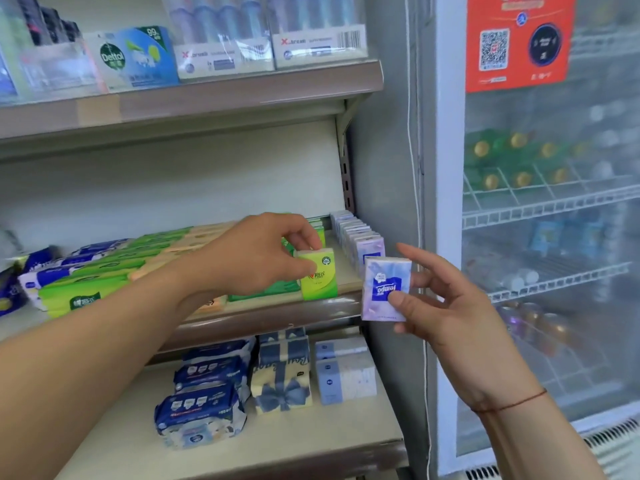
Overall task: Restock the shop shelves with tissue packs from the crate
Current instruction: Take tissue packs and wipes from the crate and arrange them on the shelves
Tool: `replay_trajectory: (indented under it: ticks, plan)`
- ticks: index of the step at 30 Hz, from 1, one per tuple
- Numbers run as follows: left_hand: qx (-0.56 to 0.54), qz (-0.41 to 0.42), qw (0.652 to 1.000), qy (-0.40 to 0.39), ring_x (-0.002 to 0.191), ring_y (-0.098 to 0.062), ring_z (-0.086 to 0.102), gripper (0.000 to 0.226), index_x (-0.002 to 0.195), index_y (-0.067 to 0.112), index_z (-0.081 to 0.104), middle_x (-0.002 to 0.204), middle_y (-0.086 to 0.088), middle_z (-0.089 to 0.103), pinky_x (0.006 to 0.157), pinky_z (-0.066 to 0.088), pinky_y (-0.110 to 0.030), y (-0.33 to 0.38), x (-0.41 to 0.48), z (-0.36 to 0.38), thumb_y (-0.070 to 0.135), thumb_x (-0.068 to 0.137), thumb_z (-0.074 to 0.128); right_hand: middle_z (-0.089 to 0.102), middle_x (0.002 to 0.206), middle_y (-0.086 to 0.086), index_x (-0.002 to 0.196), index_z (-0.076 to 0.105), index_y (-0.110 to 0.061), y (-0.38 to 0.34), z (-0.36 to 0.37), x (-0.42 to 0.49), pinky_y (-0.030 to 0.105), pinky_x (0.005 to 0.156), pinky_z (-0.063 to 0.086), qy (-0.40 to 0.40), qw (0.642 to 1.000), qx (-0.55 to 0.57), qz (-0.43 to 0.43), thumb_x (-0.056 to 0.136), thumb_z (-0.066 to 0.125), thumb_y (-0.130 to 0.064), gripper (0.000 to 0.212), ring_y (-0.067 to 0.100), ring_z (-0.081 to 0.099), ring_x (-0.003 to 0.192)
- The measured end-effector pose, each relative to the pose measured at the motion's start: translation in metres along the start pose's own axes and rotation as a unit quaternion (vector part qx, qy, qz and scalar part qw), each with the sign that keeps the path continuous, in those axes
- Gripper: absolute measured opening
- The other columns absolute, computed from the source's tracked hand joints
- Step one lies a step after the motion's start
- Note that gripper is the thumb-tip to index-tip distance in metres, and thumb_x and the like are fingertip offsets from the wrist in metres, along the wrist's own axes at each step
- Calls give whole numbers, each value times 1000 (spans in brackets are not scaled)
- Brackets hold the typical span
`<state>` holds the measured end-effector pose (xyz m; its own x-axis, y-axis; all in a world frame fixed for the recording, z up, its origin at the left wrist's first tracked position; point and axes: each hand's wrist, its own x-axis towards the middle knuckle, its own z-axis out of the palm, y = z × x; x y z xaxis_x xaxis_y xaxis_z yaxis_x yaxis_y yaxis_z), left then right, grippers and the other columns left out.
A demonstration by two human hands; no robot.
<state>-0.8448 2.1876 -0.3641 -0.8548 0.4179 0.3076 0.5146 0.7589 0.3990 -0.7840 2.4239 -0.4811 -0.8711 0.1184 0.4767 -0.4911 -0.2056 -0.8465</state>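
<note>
Bright, even, cool white light fills the scene and seems to fall from above: shadows are soft, with a dimmer band beneath the upper beige metal shelf (214, 98). Focus is best mid-frame, on the small lime-green tissue pack (318, 275) and the small blue-and-lilac tissue pack (386, 289) (its lettering reads clearly). The white-framed glass fridge door (554, 237) looks hazy, its contents smeared. Wide-angle distortion tilts the shelf edges and stretches the forearms, and the top-left corner is blurred.

Both forearms (104, 341) are bare. A thin red string (512, 404) circles the wrist below the right hand (446, 306). The left hand (263, 258) is ringless, with short nails.
</note>
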Motion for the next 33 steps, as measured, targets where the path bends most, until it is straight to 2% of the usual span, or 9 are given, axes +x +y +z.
replay_trajectory:
  ticks: [2, 5, 7, 12, 16, 21, 24, 28, 33]
  plan:
    - [17, 8, 1000, -5, 89, -13, 71, 23, 104, 38, 69, 106, 15, 68, 85, 58, -42, 0, 16, 5, 35, 85, 81, 70, 98, 12, 123, 70, -29, 2, -3, -1, 27, 62, 59, 2, 1000, 10, 3, 89, 68, 8, 50, 19, 74, 82]
    - [90, 13, 996, 6, 88, -2, 65, 27, 114, 33, 68, 110, 13, 67, 75, 51, -22, 1, 50, 0, 34, 89, 77, 66, 106, 22, 120, 72, -28, 6, -3, 4, 27, 61, 57, -6, 1000, 19, 1, 89, 69, 6, 46, 23, 74, 84]
    - [124, 12, 992, 15, 85, 3, 62, 24, 112, 30, 70, 106, 14, 69, 68, 43, -15, 2, 76, -5, 32, 89, 76, 66, 108, 23, 118, 74, -29, 10, -3, 10, 27, 61, 57, -6, 1000, 25, 0, 88, 70, 6, 45, 27, 73, 85]
    - [149, -13, 989, 4, 89, -8, 65, 23, 106, 24, 73, 92, 16, 71, 74, 47, -23, -4, 135, -2, 28, 85, 81, 73, 100, 10, 122, 73, -28, 18, -6, 28, 30, 64, 58, -8, 1000, 4, -3, 90, 70, 4, 46, 26, 75, 82]
    - [236, -33, 971, -29, 103, -18, 64, 26, 109, 19, 72, 104, 5, 71, 86, 50, -29, -18, 172, 11, 28, 85, 80, 77, 100, 4, 120, 73, -24, 31, -7, 43, 35, 67, 60, 12, 1000, -1, 4, 89, 72, 1, 39, 27, 76, 83]
    - [365, -61, 925, -88, 107, -23, 63, 38, 119, 10, 71, 123, -7, 69, 92, 51, -33, -48, 207, 29, 35, 91, 73, 78, 94, 5, 110, 76, -23, 54, 0, 60, 31, 62, 59, 28, 999, 20, 28, 87, 73, 2, 34, 23, 76, 78]
    - [383, -72, 916, -97, 117, -22, 60, 41, 125, 14, 69, 128, -2, 66, 93, 48, -29, -58, 218, 33, 36, 92, 74, 79, 95, 1, 109, 75, -25, 63, 5, 67, 35, 64, 62, 23, 999, 16, 36, 88, 74, 0, 33, 24, 76, 79]
    - [381, -82, 915, -104, 113, -20, 61, 39, 120, 19, 71, 125, 1, 68, 84, 46, -25, -72, 233, 44, 34, 86, 80, 78, 100, 0, 114, 74, -24, 65, 2, 72, 44, 72, 63, 28, 999, 20, 31, 88, 75, -4, 33, 29, 76, 80]
    - [368, -82, 922, -88, 113, -21, 62, 39, 122, 17, 70, 123, 0, 68, 90, 49, -27, -83, 243, 51, 32, 87, 80, 77, 99, 1, 116, 74, -24, 70, 4, 75, 38, 68, 63, 28, 999, 32, 33, 88, 75, -4, 35, 29, 76, 78]
